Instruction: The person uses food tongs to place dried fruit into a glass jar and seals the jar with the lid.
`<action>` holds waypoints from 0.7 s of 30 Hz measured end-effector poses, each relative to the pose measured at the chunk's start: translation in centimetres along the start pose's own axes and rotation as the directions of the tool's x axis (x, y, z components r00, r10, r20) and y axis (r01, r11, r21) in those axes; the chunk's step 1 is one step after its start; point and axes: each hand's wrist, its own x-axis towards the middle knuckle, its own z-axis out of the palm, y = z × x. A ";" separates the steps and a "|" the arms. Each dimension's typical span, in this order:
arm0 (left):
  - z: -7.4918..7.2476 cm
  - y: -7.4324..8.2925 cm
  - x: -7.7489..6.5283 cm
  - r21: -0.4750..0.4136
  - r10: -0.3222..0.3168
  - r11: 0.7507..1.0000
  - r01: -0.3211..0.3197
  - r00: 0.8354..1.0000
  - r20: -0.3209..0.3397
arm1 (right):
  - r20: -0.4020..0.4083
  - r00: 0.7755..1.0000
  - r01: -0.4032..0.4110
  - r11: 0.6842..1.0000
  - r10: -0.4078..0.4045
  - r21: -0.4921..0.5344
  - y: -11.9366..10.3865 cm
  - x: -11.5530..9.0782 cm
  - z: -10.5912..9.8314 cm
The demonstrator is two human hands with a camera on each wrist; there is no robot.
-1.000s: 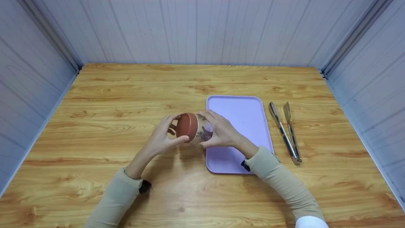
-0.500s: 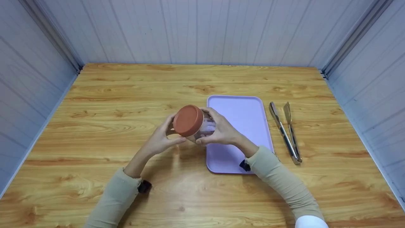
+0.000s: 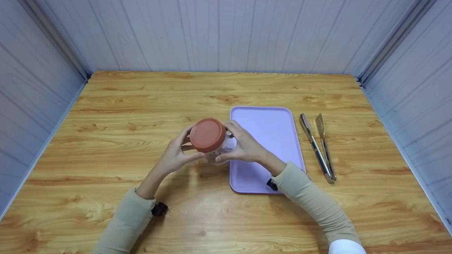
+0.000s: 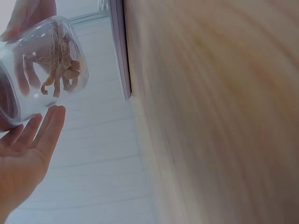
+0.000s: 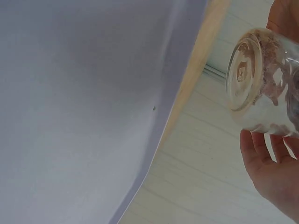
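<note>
Both hands hold a clear jar (image 4: pixel 32 65) with a reddish-brown screw lid (image 3: pixel 207 134), raised over the table beside the tray. The lid faces up, tilted toward the head camera. My left hand (image 3: pixel 174 155) has its fingers and thumb around the lid side; it is the lower hand (image 4: pixel 28 158) in the left wrist view. Around the jar's body curls my right hand (image 3: pixel 245 146), the lower hand (image 5: pixel 275 172) in the right wrist view. Brown, shrivelled strips (image 4: pixel 60 60) lie inside the jar toward its base; their kind is unclear.
A lilac rectangular tray (image 3: pixel 265 123) lies under the right forearm. To its right rest metal tongs (image 3: pixel 319 151) with dark grips, spread open. The wood-grain table (image 3: pixel 123 113) meets pale panel walls (image 3: pixel 219 35) at the back and sides.
The jar has turned from lying nearly sideways to lid-up, so the lid's top now faces the head camera. Both hands stay on it; tray and tongs have not moved.
</note>
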 end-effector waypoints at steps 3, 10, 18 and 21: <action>-0.1 0.2 -0.1 0.025 -0.005 1.000 0.005 1.000 -0.001 | 0.014 1.000 0.014 1.000 -0.015 0.024 1.8 -0.1 0.5; -0.5 0.4 -0.1 0.162 0.018 0.987 -0.022 1.000 0.025 | 0.052 0.999 -0.005 0.993 -0.001 0.116 1.1 0.1 0.4; -0.9 0.8 0.1 0.245 -0.028 0.970 0.010 0.997 0.069 | 0.089 0.994 -0.076 0.989 0.065 0.126 3.1 0.1 1.2; -1.1 0.7 0.2 0.253 -0.041 0.967 0.019 0.996 0.083 | 0.096 0.992 -0.090 0.987 0.077 0.132 4.3 0.1 1.7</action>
